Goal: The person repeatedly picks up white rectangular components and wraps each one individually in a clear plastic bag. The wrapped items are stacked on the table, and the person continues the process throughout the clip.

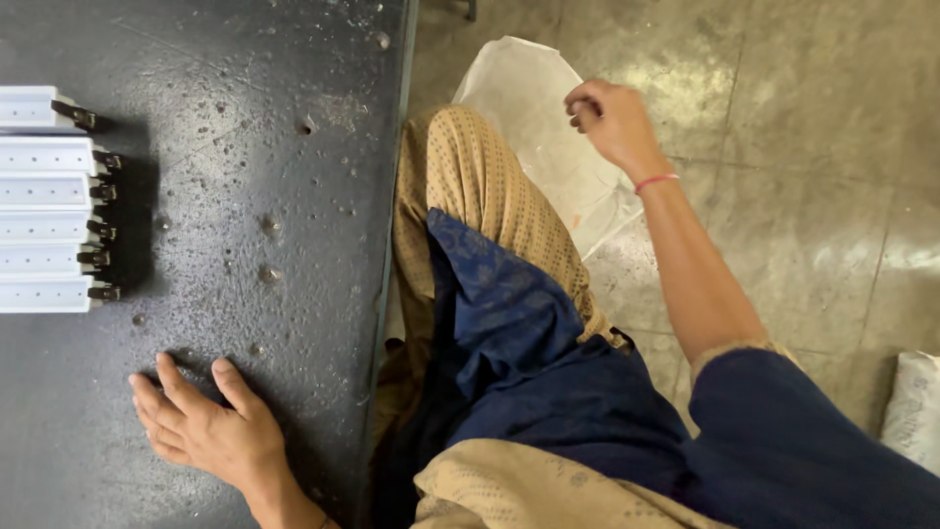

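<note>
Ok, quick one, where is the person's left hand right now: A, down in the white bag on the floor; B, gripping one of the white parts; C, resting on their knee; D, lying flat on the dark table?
D: the left hand lies palm down on the dark table, apart from the row of white parts.

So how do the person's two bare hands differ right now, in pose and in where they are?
The left hand lies flat, palm down, fingers spread on the dark pitted metal table, below the row of white plastic parts. The right hand is curled nearly shut, held off the table above the white sack on the floor. Only the right wrist wears a pink thread band. Neither visibly holds anything.
</note>
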Motion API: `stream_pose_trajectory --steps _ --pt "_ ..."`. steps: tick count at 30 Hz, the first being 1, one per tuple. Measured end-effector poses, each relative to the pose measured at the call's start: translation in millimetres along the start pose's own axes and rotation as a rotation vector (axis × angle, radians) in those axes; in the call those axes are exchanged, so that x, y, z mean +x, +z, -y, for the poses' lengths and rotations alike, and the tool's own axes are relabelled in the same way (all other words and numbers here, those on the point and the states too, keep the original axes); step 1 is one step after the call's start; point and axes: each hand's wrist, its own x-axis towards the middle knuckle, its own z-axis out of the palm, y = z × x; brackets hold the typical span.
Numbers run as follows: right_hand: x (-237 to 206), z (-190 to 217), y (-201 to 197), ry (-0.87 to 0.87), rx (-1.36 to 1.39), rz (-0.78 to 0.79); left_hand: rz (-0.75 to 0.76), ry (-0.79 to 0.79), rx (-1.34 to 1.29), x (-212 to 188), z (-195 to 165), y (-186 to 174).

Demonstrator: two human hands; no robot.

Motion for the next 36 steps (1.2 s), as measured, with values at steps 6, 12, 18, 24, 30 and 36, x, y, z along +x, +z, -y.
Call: stream_pose_trajectory --steps 6,12,18,24,30,36 --pt "48.0 -61.3 77.9 0.341 -0.525 0.297 0.004 -0.02 -0.008 -1.7 -15.3 -0.5" --pt "30.4 -72.1 102.0 0.391 0.063 -0.123 -0.012 -0.016 -0.01 0.0 -16.6 -2.0" --pt "-9.8 -24.5 35.2 0.274 0.67 0.01 -0.059 0.036 -0.013 8.0 -5.4 -3.3" --pt "-6.5 58.3 -30.6 0.118 1.204 0.033 -0.031 0.006 -0.018 33.8 15.7 -21.8" --pt "14.4 216.2 23.9 -0.316 1.361 0.459 -0.137 0.007 -0.252 40.0 75.8 -9.2" --pt "-39.3 417.0 175.7 -0.442 0.799 0.863 -0.353 -0.216 -1.078 60.5 189.3 39.2"
